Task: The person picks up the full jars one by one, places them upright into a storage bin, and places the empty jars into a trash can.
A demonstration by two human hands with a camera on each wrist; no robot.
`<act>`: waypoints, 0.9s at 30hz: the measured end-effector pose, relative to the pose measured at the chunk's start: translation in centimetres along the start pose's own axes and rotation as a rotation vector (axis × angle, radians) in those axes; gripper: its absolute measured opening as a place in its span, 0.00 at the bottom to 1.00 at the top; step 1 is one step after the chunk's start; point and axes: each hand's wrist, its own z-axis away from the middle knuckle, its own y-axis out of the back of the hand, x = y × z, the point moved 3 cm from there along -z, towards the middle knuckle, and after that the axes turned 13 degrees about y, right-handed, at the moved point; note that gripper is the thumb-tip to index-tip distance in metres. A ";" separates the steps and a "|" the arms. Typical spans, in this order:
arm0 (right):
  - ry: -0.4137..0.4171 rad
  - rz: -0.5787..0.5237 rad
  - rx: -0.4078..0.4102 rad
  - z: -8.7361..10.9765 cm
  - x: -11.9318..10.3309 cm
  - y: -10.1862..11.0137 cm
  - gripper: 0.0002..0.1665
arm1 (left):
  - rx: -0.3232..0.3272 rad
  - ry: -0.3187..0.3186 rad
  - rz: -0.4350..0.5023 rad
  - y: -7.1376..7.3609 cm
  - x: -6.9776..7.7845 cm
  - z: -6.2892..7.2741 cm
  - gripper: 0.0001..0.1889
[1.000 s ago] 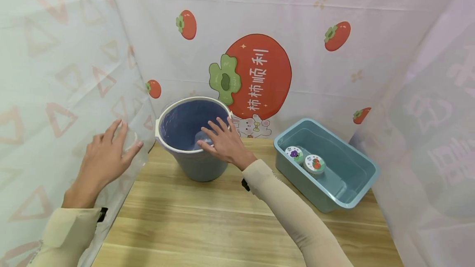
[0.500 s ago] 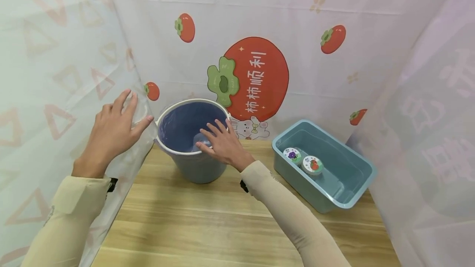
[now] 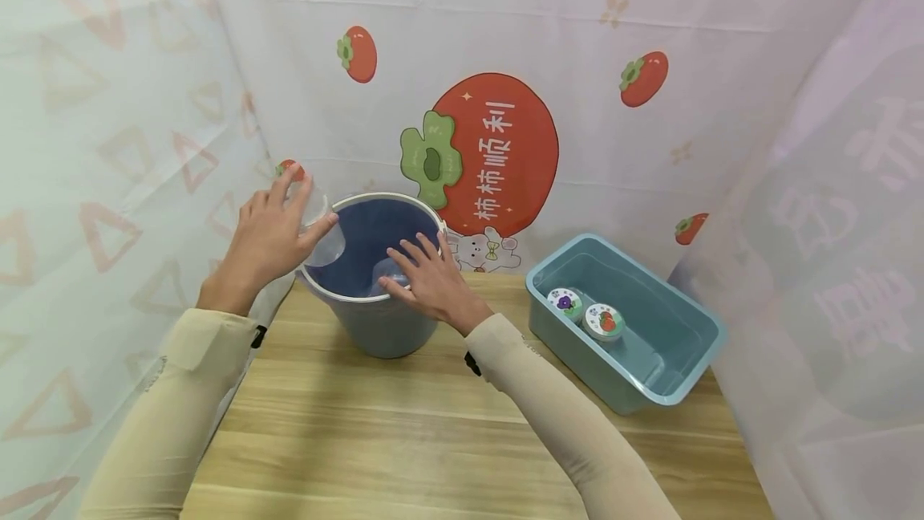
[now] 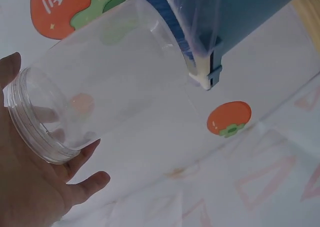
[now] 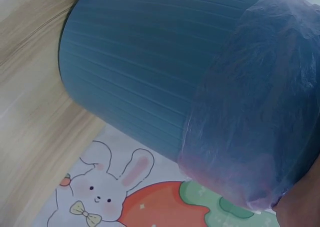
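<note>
My left hand (image 3: 270, 235) grips a clear plastic jar (image 3: 328, 245) by its ridged neck. The jar (image 4: 115, 72) is tilted, its far end over the left rim of a blue trash can (image 3: 390, 331). A thin see-through bag (image 5: 255, 102) lines the can and is folded over its outside. On the can's right rim rests my right hand (image 3: 433, 283), fingers spread and fairly straight. Below those fingers, inside the can, a rounded clear object (image 3: 388, 271) shows, partly hidden. Only a small part of the right hand (image 5: 300, 202) enters the right wrist view.
Right of the can, a teal basin (image 3: 650, 287) stands on the wooden table (image 3: 404, 440). Inside it sit two round tubs with white printed lids, one with a purple flower (image 3: 565, 303), one with red fruit (image 3: 603, 321). Printed cloth (image 3: 577, 30) encloses the back and sides.
My left hand has carried the jar rightward, from beside the left cloth to above the can's left rim. The right hand has stayed at the can's right rim. The view has shifted slightly.
</note>
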 end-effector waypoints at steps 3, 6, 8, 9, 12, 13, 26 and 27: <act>-0.003 -0.011 -0.006 0.1 0.0 -0.1 0.43 | -0.019 0.000 -0.001 -1.2 0.0 -0.5 0.47; -0.006 -0.006 -0.006 0.0 -0.1 -0.1 0.43 | -0.029 -0.006 0.004 -2.2 0.0 -0.8 0.47; -0.008 0.004 -0.005 0.0 0.0 -0.1 0.43 | -0.039 -0.010 0.005 -2.8 -0.1 -1.0 0.46; -0.008 0.009 -0.003 0.0 0.0 -0.1 0.43 | -0.041 -0.014 0.004 -3.0 -0.1 -1.0 0.46; -0.014 0.013 -0.002 -0.1 0.0 -0.1 0.43 | -0.042 -0.028 0.001 -3.5 -0.1 -1.1 0.45; -0.015 0.016 0.001 -0.1 0.0 -0.1 0.43 | -0.038 -0.032 -0.003 -3.6 -0.1 -1.1 0.45; -0.025 0.031 0.013 -0.2 0.0 -0.2 0.44 | 0.001 -0.056 0.011 -4.3 -0.2 -0.6 0.36; -0.023 0.030 0.015 -0.2 0.0 -0.1 0.44 | 0.000 -0.056 0.011 -4.3 -0.2 -0.6 0.36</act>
